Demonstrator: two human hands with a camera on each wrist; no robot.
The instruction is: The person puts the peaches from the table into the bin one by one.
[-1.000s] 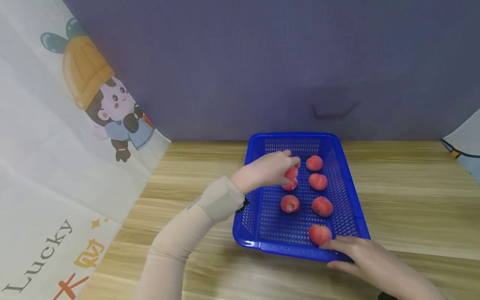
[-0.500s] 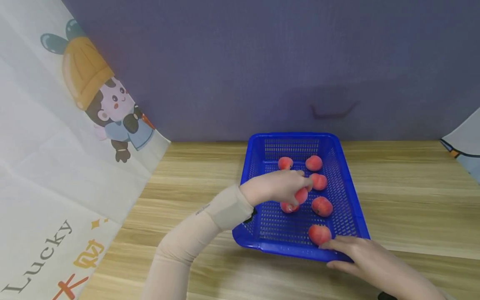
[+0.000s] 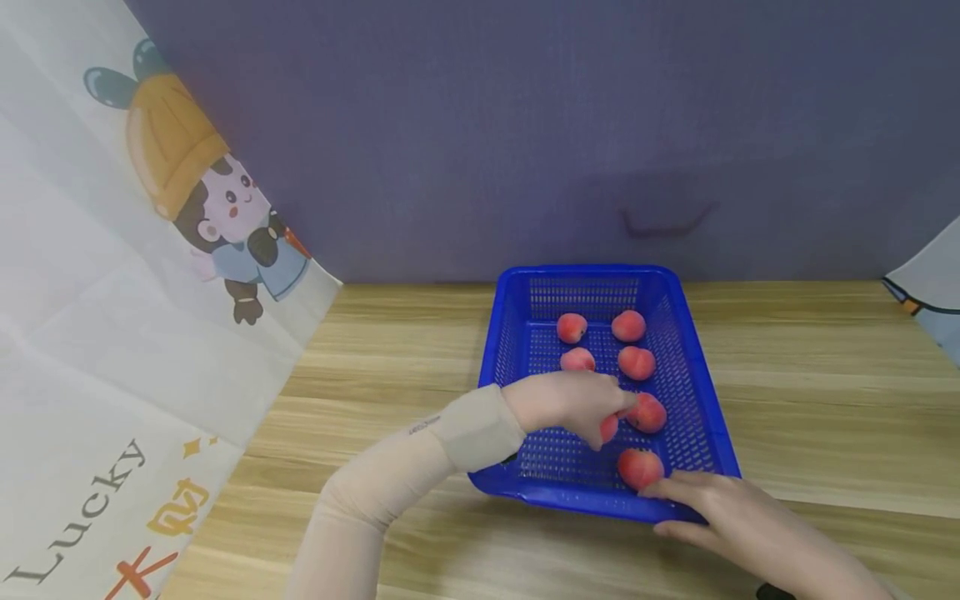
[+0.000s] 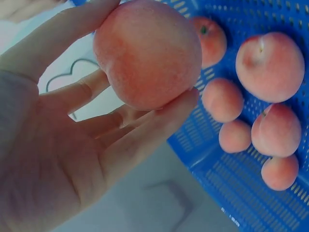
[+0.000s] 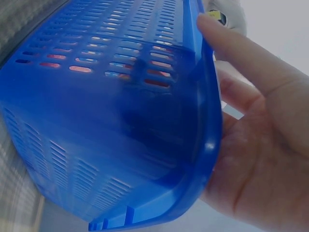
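My left hand (image 3: 585,402) pinches a pink-red peach (image 4: 149,53) between thumb and fingers, above the left side of a blue plastic basket (image 3: 562,498). In the head view most of that peach is hidden under the hand, and a fingertip overlaps a peach (image 3: 648,413) in the right column. More peaches lie on the basket floor, among them one at the far left (image 3: 572,327) and one in the near right corner (image 3: 639,469). My right hand (image 3: 723,510) grips the basket's near right corner, thumb outside the rim and fingers over it.
The basket stands on a wood-grain table (image 3: 405,350), close to a dark blue-grey back panel (image 3: 450,150). A white sheet with a cartoon figure (image 3: 217,192) hangs at the left. Another white printed sheet (image 3: 930,267) shows at the right edge.
My left hand has moved toward the near side of the basket and a little right, carrying the peach. The left-column peaches behind it have come into sight. The right hand stays at the corner.
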